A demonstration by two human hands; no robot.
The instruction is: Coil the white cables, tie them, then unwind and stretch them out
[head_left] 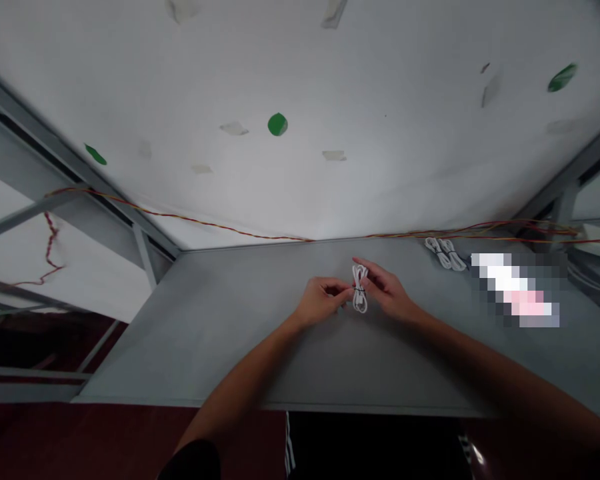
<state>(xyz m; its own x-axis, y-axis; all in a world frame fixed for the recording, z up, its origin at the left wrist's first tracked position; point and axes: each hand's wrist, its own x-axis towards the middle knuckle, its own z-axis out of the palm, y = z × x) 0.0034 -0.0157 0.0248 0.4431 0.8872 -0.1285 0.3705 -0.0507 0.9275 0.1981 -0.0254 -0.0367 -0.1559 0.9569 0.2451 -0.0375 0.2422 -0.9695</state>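
A white cable (361,304), folded into a small bundle, is held up just above the grey shelf (240,320). Round its middle runs a thin dark tie (359,290). From the right, my right hand (391,293) grips the bundle between thumb and fingers, with the index finger stretched out past its top. My left hand (323,300) is closed in a pinch at the bundle's left side, its fingertips at the tie. Exactly what the left fingertips pinch is too small to see clearly, but it looks like the tie's end.
Two more bundled white cables (445,255) lie at the back right, beside a pixelated patch. Twisted red and yellow wires (220,228) run along the shelf's back edge. Behind rises a white panel (300,187) with green stickers and tape, between grey metal frames (145,257).
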